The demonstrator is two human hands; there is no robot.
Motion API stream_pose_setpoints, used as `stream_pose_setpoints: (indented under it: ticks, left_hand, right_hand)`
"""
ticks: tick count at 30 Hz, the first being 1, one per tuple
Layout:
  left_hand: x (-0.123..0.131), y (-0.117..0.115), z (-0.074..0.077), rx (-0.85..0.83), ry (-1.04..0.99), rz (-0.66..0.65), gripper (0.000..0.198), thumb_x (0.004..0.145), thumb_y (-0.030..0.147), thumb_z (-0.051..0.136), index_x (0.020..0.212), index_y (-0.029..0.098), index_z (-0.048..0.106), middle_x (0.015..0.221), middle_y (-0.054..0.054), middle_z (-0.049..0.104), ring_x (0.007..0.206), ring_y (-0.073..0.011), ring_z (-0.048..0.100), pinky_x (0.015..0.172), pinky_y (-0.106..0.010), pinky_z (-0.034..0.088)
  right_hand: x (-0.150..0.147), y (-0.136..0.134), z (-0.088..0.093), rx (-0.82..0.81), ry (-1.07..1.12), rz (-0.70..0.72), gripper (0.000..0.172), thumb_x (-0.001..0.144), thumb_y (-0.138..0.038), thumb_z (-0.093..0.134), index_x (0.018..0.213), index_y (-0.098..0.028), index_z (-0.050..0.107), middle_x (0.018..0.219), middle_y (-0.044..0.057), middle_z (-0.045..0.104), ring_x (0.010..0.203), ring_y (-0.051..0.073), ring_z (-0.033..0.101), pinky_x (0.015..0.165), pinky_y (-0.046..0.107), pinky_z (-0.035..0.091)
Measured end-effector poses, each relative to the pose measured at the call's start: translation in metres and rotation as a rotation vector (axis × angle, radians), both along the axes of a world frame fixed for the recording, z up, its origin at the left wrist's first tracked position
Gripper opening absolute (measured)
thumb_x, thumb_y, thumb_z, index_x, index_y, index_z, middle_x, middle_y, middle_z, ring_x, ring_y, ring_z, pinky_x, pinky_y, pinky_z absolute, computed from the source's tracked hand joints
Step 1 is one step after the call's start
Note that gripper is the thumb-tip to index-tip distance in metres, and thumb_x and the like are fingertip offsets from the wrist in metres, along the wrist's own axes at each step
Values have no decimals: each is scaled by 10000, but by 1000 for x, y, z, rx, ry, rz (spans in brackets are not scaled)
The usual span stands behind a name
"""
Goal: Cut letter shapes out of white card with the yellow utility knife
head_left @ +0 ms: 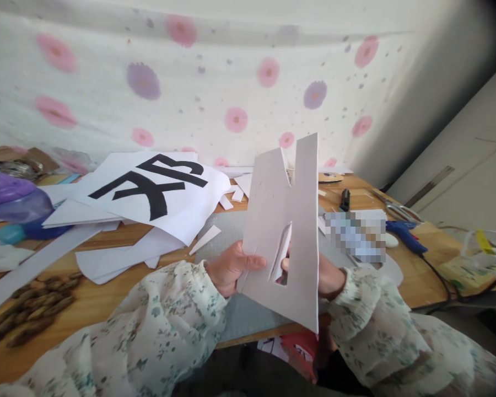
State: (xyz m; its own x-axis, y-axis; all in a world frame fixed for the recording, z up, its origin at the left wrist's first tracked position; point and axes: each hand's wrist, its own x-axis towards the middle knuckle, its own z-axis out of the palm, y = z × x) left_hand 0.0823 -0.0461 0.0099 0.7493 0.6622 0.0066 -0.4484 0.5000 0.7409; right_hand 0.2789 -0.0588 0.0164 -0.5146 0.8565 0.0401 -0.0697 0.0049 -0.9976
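A white foam board cutout (268, 220) stands tilted upright in front of me, with a notch cut in its top edge and a slot lower down. My left hand (231, 267) is closed on its lower left edge, thumb flat across the front face. Behind the right part of the board is my right hand (330, 275), mostly hidden; its fingertips show through the slot, gripping at the slot's edge. Beneath lies a grey cutting mat (248, 314) on the wooden table.
Printed paper with black characters (161, 190) and paper strips (128, 251) lie left, near a purple-lidded bottle (16, 198) and brown pods (37, 306). On the right are a black-handled cutter (345, 199), scissors (399, 210), a blue glue gun (407, 236) and a power strip (465, 270).
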Motion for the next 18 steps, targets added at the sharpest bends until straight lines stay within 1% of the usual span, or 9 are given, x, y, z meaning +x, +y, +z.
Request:
stream_pose_setpoints:
  ticks: [2, 6, 8, 13, 15, 18]
  left_hand:
    - [1, -2, 0, 16, -9, 9, 364, 716, 266, 843, 1030, 131, 719, 881, -87, 728, 737, -189, 690, 678, -303, 594]
    - [4, -6, 1, 73, -41, 30, 370, 742, 279, 820, 1064, 135, 710, 973, -118, 732, 748, -187, 689, 690, -302, 589]
    - [5, -7, 2, 82, -47, 34, 363, 754, 270, 810, 1075, 135, 707, 1003, -121, 730, 761, -183, 687, 711, -301, 584]
    - [4, -7, 1, 65, -74, 28, 338, 762, 265, 803, 1050, 113, 710, 938, -93, 729, 804, -188, 679, 744, -307, 577]
    - [3, -7, -1, 53, -59, 35, 346, 764, 257, 802, 1064, 112, 706, 953, -95, 729, 829, -196, 682, 757, -311, 573]
    - [3, -6, -4, 45, -47, 22, 366, 762, 256, 805, 1084, 119, 699, 957, -97, 731, 814, -208, 694, 768, -337, 573]
  right_hand:
    - [0, -2, -4, -72, 54, -8, 332, 777, -538, 736, 876, -223, 708, 743, 24, 728, 620, 176, 681, 594, 329, 619]
    - [1, -5, -10, -112, 101, -45, 318, 687, -464, 835, 823, -212, 697, 725, 4, 703, 582, 140, 639, 566, 269, 592]
    - [0, -7, -10, -154, 109, -63, 327, 670, -458, 846, 794, -205, 680, 705, -2, 686, 565, 131, 618, 549, 257, 575]
    - [-6, -12, -9, -186, 158, -175, 330, 666, -461, 842, 770, -204, 663, 726, 7, 671, 589, 141, 598, 550, 273, 560]
    - [-7, -13, -8, -193, 162, -177, 321, 652, -441, 854, 746, -210, 652, 696, -5, 648, 560, 129, 570, 540, 268, 547]
    - [-9, -15, -9, -203, 162, -175, 327, 670, -450, 838, 671, -225, 600, 628, -22, 599, 519, 123, 534, 522, 269, 526]
